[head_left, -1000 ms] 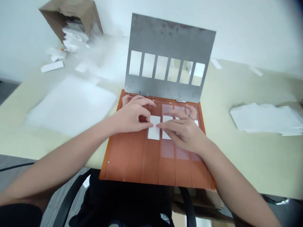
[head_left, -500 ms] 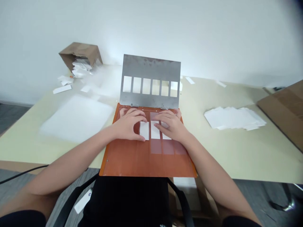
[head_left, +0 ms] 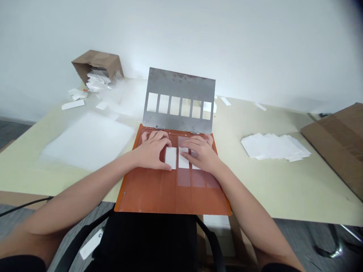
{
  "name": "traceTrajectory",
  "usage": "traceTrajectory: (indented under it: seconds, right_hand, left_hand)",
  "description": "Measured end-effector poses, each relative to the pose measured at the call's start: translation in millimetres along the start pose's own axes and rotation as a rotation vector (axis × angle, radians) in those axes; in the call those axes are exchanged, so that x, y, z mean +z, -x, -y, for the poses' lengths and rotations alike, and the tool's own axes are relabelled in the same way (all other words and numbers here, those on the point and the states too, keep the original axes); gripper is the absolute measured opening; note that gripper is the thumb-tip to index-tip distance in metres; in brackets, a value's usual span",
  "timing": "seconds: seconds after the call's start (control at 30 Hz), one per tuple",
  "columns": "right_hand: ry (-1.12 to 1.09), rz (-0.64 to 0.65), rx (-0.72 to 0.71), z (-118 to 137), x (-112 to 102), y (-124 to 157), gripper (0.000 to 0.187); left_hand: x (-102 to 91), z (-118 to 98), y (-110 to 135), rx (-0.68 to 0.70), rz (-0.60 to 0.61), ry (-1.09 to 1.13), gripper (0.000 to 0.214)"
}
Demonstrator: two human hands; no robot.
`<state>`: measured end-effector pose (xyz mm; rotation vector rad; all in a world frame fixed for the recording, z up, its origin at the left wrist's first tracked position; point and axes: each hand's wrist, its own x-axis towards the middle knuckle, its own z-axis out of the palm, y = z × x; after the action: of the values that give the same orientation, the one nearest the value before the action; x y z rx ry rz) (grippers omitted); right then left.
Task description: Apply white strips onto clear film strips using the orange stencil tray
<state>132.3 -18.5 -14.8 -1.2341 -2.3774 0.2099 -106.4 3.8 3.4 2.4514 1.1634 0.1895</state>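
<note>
An orange board (head_left: 147,194) lies in front of me, its grey metal flap (head_left: 181,87) with several rectangular windows hinged up behind it. My left hand (head_left: 153,151) curves around a white card (head_left: 170,158), thumb at its lower edge and index finger at its upper edge. My right hand (head_left: 201,151) rests palm down, fingers stretched and thumb apart, over a second white card (head_left: 183,161) and another card partly hidden beneath. Translucent film strips (head_left: 184,177) show above and below the cards under my right hand.
A stack of translucent sheets (head_left: 87,139) lies left, near an open cardboard box (head_left: 98,56) spilling white pieces. Fanned white cards (head_left: 272,146) lie right, beside a larger cardboard box (head_left: 337,139). Chair arms (head_left: 214,245) stand below the table edge.
The view has shifted slightly, and the metal flap appears a little lower. Both hands keep nearly the same place on the board and cards.
</note>
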Motion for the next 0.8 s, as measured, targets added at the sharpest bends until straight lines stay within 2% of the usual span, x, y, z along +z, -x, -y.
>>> traceTrajectory:
  seconds: [0.23, 0.47, 0.67, 0.8]
  right_hand:
    - [-0.039, 0.01, 0.01, -0.2, 2.6, 0.7, 0.013]
    - [-0.102, 0.025, 0.061, 4.1, 0.9, 1.7, 0.021]
    - [-0.355, 0.034, 0.133, 11.7, -3.1, 2.9, 0.033]
    - [-0.552, 0.065, 0.178, 16.2, -3.0, 3.2, 0.029]
  left_hand:
    - [3.5, 3.4, -3.6, -0.011, -0.001, 0.005, 0.075]
    - [4.6, 3.2, -1.4, 0.053, -0.096, 0.031, 0.072]
    - [3.4, -5.9, 5.4, 0.139, -0.129, 0.077, 0.061]
    - [5.9, -10.7, 9.2, 0.191, -0.173, 0.117, 0.042]
